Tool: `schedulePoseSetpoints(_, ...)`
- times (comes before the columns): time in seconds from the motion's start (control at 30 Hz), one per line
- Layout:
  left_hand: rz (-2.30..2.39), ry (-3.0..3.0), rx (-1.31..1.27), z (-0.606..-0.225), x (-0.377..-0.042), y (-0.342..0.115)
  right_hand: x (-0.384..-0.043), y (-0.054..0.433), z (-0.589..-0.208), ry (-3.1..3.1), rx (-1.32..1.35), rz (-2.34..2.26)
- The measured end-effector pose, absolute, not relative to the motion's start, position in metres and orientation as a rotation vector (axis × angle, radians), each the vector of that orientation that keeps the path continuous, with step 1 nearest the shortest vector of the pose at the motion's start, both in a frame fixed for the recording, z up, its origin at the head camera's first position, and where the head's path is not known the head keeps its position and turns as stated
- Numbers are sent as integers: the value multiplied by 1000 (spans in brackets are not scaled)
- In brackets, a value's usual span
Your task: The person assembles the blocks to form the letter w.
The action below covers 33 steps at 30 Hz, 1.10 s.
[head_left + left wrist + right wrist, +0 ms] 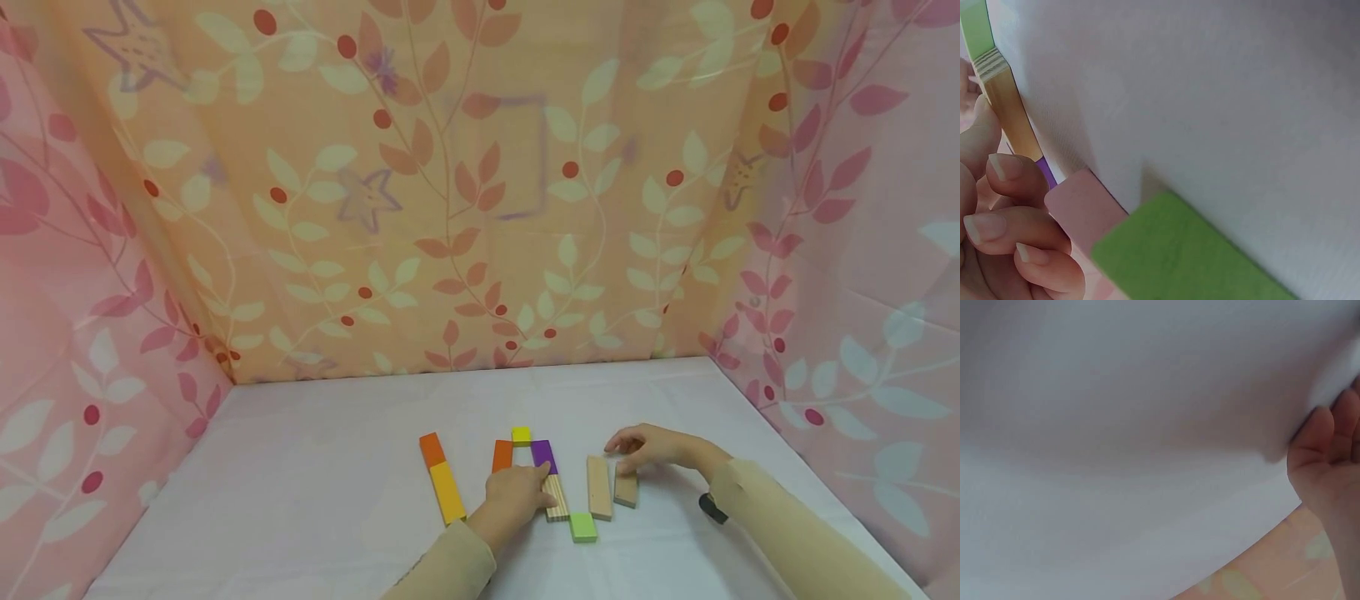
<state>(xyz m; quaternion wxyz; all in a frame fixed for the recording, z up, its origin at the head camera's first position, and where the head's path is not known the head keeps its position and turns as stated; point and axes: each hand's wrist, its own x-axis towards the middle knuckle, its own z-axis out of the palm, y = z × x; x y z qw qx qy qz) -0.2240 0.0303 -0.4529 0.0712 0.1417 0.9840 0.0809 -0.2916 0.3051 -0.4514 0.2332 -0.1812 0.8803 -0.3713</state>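
Observation:
My left hand (517, 490) is at a striped plywood block (557, 504), its thumb and index finger against it. The index tip overlaps a purple block (543, 454) joined to the far end. In the left wrist view the other fingers curl beside a pink block (1082, 203) and a green block (1191, 253), both hidden in the head view. My right hand (658, 446) is bent over a short wooden block (626, 490); its thumb overlaps that block, while the fingertips reach past the far end of a longer wooden block (598, 490).
A lime block (582, 527) adjoins the plywood block's near end. Beyond the left hand are a yellow block (521, 436) and an orange-red block (502, 454). Farther left, an orange block (432, 449) meets a long amber block (448, 493). Patterned cloth walls (450, 250) border the white table (315, 467).

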Motion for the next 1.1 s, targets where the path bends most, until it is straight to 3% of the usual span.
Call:
schedulePoseSetpoints(0.37, 229, 2954, 408, -448, -222, 30, -278, 321, -449, 2427, -522, -921)
schedulePoseSetpoints(1.1, 225, 2947, 400, -450, -224, 32, -291, 336, -438, 2389, -692, -1010)
